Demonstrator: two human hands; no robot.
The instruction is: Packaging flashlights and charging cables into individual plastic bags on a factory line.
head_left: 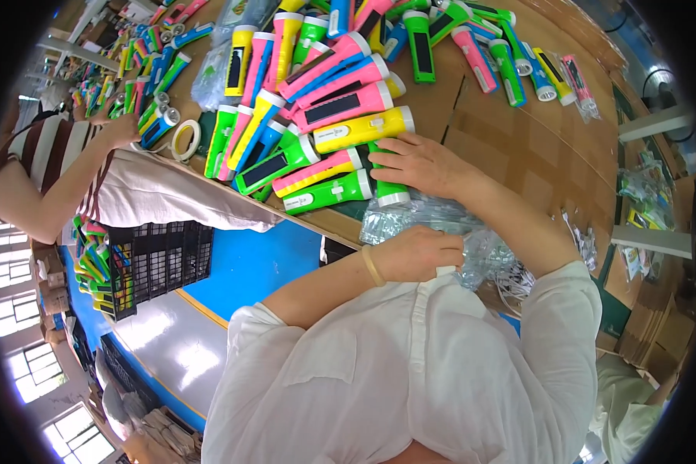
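My right hand (425, 165) reaches over a green flashlight (391, 190), its fingers closed across the body and the white head pointing toward me. My left hand (416, 255), with a tan band at the wrist, is closed at the edge of my white shirt (441, 309), pinching the cloth. Clear plastic bags (417, 216) lie between my two hands. Left of my right hand rests a heap of pink, green, yellow and blue flashlights; a yellow one (363, 130) and another green one (329, 192) are nearest.
A tape roll (185, 141) lies by the table's left edge. Another person (62, 166) works at the left. On the floor stands a black crate (162, 259) with flashlights beside it. White cables (514, 282) lie right of the bags. More flashlights (506, 69) spread across the cardboard-covered table (526, 147).
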